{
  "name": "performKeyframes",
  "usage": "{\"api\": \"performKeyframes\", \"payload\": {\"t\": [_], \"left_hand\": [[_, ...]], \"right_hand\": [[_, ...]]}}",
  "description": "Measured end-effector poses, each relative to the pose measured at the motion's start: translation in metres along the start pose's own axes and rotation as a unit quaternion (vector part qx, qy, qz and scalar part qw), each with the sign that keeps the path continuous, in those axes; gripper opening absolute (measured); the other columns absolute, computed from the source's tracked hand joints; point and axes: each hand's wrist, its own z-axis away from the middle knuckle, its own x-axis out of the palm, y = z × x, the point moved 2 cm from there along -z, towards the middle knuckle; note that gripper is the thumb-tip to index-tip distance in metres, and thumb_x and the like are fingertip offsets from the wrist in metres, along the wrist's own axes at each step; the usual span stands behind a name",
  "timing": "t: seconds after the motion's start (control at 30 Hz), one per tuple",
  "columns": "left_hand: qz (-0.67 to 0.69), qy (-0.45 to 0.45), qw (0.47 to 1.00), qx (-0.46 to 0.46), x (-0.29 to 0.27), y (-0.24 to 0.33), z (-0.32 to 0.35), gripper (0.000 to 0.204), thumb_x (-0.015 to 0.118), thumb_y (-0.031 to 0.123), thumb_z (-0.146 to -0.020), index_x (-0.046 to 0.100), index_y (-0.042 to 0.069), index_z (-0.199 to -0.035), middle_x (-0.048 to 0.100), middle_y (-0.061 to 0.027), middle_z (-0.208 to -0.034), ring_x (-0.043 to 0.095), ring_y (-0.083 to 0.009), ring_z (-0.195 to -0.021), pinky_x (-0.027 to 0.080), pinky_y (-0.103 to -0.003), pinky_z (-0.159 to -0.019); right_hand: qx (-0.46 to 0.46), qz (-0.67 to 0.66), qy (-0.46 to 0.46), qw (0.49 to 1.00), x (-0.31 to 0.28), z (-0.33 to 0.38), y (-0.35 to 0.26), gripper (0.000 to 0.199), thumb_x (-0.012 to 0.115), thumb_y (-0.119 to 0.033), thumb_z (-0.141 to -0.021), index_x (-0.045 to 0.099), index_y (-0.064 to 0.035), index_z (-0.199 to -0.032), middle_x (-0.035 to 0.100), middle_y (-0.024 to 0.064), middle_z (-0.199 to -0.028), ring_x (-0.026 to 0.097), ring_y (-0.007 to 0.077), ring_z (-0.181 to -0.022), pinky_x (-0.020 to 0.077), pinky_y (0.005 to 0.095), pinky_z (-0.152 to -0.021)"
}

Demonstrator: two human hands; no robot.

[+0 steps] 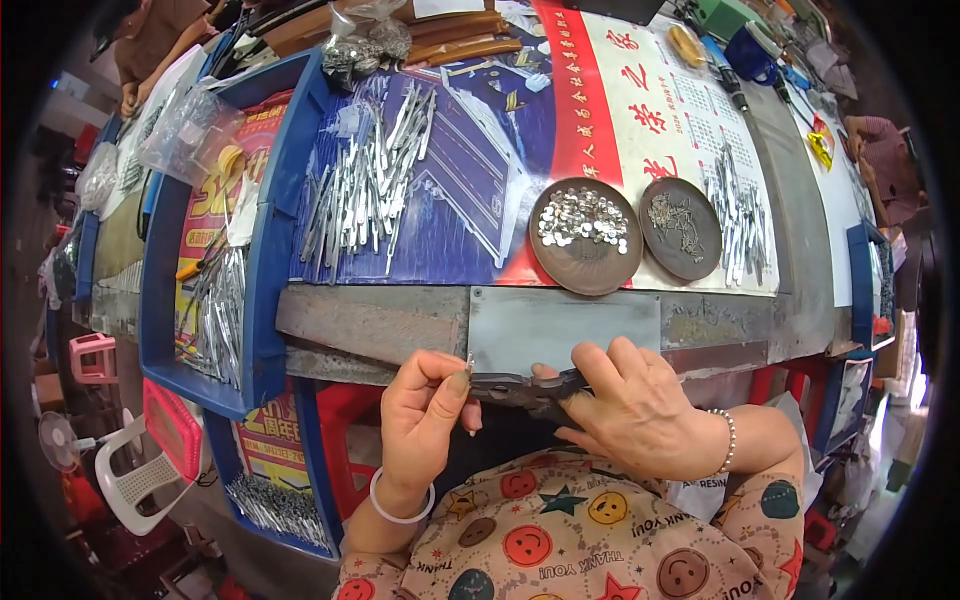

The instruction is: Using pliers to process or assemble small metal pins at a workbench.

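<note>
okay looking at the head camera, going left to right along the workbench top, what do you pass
Blue tray holding thin metal pieces → loose pile of metal blades on the blue poster → round dish of small shiny discs → round dish of darker small parts → smaller heap of metal blades.

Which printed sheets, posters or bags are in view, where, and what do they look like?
Calendar poster: spread over the workbench, red, white and blue.
Red-and-yellow poster: lining the blue tray at left.
Red-and-yellow sign: below the bench.
Clear plastic bags: far bench edge, holding small metal parts.
</note>
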Motion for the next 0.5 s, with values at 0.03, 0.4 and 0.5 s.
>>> {"api": "performKeyframes", "payload": {"t": [0.03,0.4,0.5], "left_hand": [[0.000,0.000,1.000,-0.002,0.000,-0.001,0.000,0.009,0.056,0.009,-0.100,0.054,0.000,-0.099,0.059,-0.0057,-0.091,0.056,-0.0097,-0.063,0.046,-0.022,-0.057],[-0.010,0.030,0.999,0.011,-0.011,-0.006,0.001,0.009,0.054,0.009,-0.101,0.053,0.001,-0.098,0.059,-0.0065,-0.088,0.054,-0.0092,-0.063,0.045,-0.022,-0.058],[0.014,0.046,0.999,0.003,-0.012,-0.002,0.003,0.009,0.053,0.010,-0.102,0.052,0.001,-0.099,0.059,-0.0059,-0.085,0.053,-0.0087,-0.062,0.044,-0.021,-0.057]], "right_hand": [[0.004,0.017,-0.018,1.000,0.003,0.001,-0.001,0.033,0.078,-0.035,-0.071,0.072,-0.0083,-0.089,0.045,0.0099,-0.102,0.047,0.0255,-0.086,0.0430,0.0343,-0.066],[0.024,-0.298,-0.151,0.942,0.003,-0.004,0.005,0.045,0.072,-0.042,-0.083,0.067,-0.0007,-0.099,0.047,0.0190,-0.096,0.059,0.0362,-0.080,0.0488,0.0426,-0.066],[0.028,-0.194,-0.079,0.978,0.007,0.000,-0.004,0.044,0.076,-0.039,-0.078,0.069,-0.0034,-0.102,0.046,0.0156,-0.100,0.055,0.0314,-0.088,0.0488,0.0392,-0.068]]}}
